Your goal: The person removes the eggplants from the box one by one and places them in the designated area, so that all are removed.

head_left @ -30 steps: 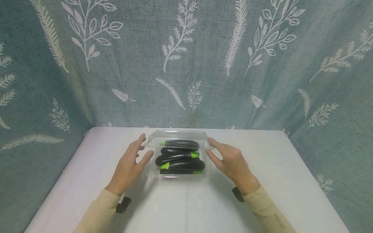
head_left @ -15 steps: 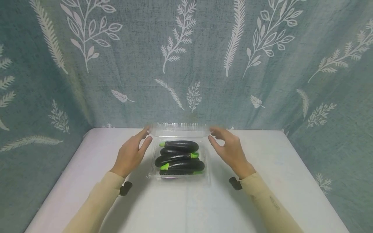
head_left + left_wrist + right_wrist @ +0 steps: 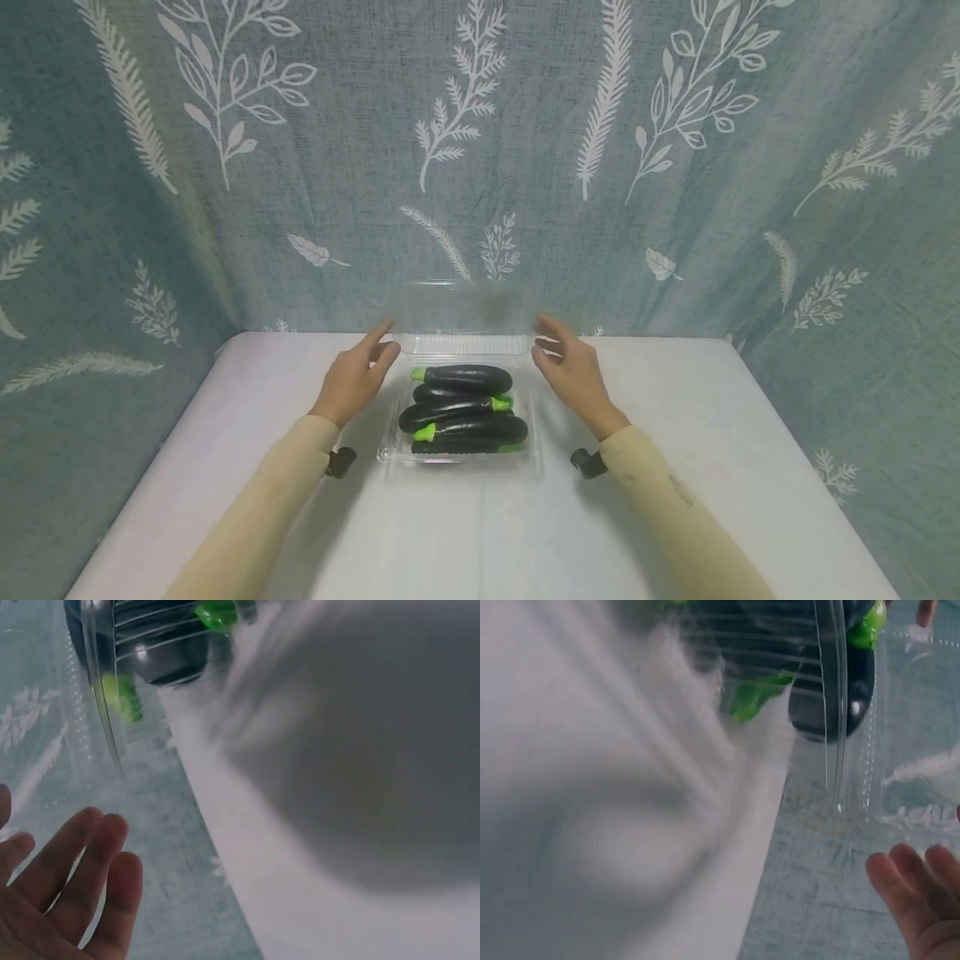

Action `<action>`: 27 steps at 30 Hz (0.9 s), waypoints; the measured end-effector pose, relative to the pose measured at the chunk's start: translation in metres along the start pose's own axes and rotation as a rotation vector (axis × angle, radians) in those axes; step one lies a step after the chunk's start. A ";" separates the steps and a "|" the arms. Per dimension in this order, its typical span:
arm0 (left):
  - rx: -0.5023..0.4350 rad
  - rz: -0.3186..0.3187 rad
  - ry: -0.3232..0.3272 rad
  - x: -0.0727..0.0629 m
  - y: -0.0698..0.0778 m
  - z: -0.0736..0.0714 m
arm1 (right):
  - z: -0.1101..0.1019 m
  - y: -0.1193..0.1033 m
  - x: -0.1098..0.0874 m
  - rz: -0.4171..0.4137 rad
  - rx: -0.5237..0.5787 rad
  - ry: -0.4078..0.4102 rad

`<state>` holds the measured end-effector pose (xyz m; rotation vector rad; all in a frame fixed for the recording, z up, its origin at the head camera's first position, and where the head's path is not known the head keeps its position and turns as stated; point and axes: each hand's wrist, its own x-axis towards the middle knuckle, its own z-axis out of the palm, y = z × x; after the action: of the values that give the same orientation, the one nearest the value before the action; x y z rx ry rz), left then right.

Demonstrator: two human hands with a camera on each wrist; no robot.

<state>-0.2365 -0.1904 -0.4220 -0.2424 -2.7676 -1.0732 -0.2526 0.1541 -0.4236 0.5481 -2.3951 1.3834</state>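
A clear plastic clamshell container (image 3: 386,455) sits on the table with several dark eggplants (image 3: 480,428) with green caps inside. Its transparent lid (image 3: 467,343) stands raised at the far side. By the lid's left edge is my left hand (image 3: 352,379), thumb and index finger apart. My right hand (image 3: 576,375) is at the right edge in a similar pose, its fingertips blurred. Extended left fingers (image 3: 97,851) appear beside the clear plastic in the left wrist view. The right wrist view has right fingers (image 3: 911,881) near the lid, also loosely extended. Exact fingertip contact is unclear.
A white table (image 3: 480,533) surrounds the container. Behind it and at both sides hangs a blue-green curtain (image 3: 337,192) with white leaf patterns, close to the table's far edge. Small dark devices (image 3: 342,462) sit at both wrists.
The lid has swung up and away from over the eggplants to a raised position at the back. Both hands have moved farther forward along with it. The eggplants have stayed put.
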 end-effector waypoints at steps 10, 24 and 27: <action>-0.142 -0.065 -0.082 0.017 0.000 0.008 | 0.007 -0.004 0.009 0.218 0.049 -0.051; -0.232 -0.141 -0.190 0.044 0.003 0.018 | 0.012 0.004 0.013 0.333 0.107 -0.095; -0.211 -0.160 -0.221 0.047 0.003 0.020 | 0.012 0.007 0.014 0.356 0.103 -0.117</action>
<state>-0.2838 -0.1701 -0.4251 -0.1763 -2.9057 -1.4646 -0.2694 0.1443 -0.4289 0.2376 -2.6203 1.6682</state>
